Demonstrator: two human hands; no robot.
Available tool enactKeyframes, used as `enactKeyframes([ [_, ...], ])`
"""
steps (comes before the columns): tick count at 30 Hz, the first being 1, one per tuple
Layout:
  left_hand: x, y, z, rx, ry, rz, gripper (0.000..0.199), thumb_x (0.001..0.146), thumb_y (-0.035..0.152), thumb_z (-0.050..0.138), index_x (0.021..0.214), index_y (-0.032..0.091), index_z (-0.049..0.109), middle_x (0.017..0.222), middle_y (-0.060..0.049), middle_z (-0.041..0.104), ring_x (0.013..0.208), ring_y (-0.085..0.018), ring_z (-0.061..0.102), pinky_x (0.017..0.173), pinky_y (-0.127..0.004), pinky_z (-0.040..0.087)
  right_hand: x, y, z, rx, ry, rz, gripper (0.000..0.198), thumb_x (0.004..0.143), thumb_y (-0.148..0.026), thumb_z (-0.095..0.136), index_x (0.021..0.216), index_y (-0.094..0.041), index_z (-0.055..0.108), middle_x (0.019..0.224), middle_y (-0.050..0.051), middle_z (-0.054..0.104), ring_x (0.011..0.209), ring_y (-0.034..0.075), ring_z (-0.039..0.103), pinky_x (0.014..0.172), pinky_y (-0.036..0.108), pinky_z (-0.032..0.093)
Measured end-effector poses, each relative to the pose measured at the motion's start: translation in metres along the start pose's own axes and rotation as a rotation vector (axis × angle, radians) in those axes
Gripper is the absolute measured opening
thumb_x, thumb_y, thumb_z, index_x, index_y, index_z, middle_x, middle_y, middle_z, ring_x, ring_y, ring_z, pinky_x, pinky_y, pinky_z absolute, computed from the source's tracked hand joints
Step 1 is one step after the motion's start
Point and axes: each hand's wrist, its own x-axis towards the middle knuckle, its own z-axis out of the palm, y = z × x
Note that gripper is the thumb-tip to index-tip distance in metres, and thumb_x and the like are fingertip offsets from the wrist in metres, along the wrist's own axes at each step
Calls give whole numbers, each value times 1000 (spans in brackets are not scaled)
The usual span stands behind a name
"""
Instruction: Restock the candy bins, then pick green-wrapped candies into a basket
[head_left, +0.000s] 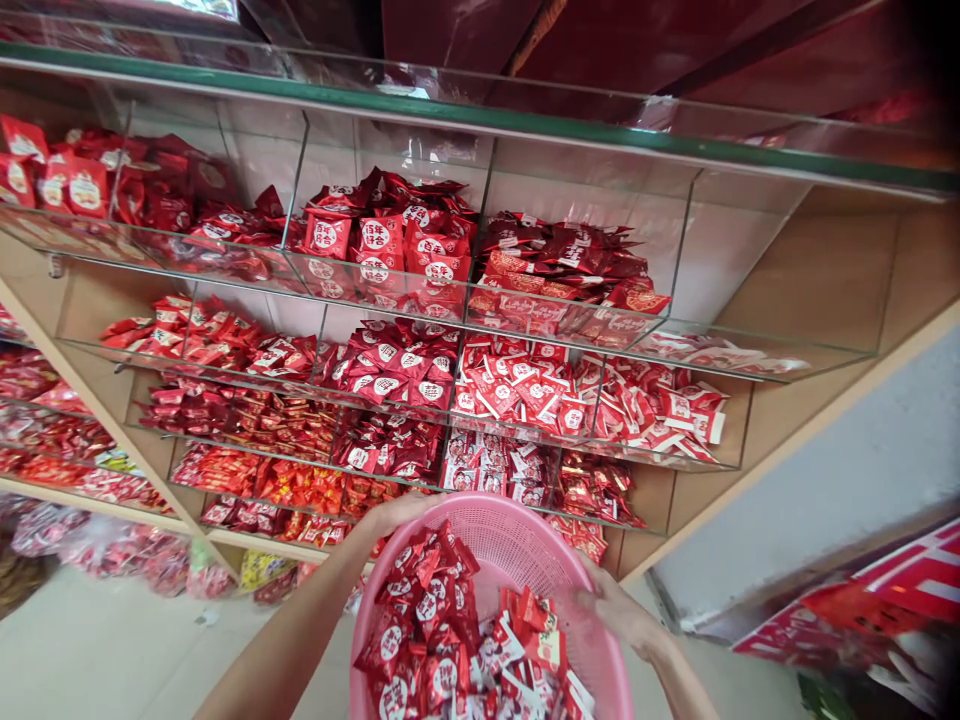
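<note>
A pink plastic basket [611,650] with a perforated wall is held in front of me, below the shelves. Many small red candy packets [431,610] with white round labels fill its left side. Red-and-white packets [517,655] lie on its right side. My left hand [401,512] grips the far left rim, its fingers partly hidden behind the edge. My right hand [616,608] is closed over the right rim, with blurred fingers reaching inside the wall.
Ahead stands a wooden shelf unit [810,260] with clear-walled compartments of red packets [382,240]. A glass shelf edge [465,115] crosses above. Bagged goods [112,550] lie on the floor at left; a grey wall [795,500] and red items [862,620] are at right.
</note>
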Motion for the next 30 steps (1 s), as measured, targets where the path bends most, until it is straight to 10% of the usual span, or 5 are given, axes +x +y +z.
enactKeyframes([
  [17,34,-21,-5,279,7,107,66,73,64,48,107,9,65,97,-8,65,87,-19,55,81,-26,39,13,11,5,-182,330,236,66,70,-54,58,122,-15,50,127,14,55,124,32,43,105,45,30],
  [21,33,-19,-7,313,18,129,64,72,64,49,101,10,68,90,-5,65,84,-18,53,81,-25,37,28,-13,24,-403,573,9,61,78,-54,46,128,-20,43,132,14,50,123,32,44,103,47,31],
  [24,34,-20,-7,326,15,139,64,73,65,47,98,10,68,87,-5,64,81,-18,52,78,-25,38,43,-33,59,-360,405,-122,47,83,-49,41,120,-21,50,124,12,56,113,27,53,97,40,39],
  [30,39,-27,-6,342,17,142,67,74,67,44,100,10,67,88,-6,63,74,-15,51,76,-27,39,89,-19,118,-266,-7,215,60,79,-54,48,121,-11,50,129,16,52,119,27,48,101,38,35],
])
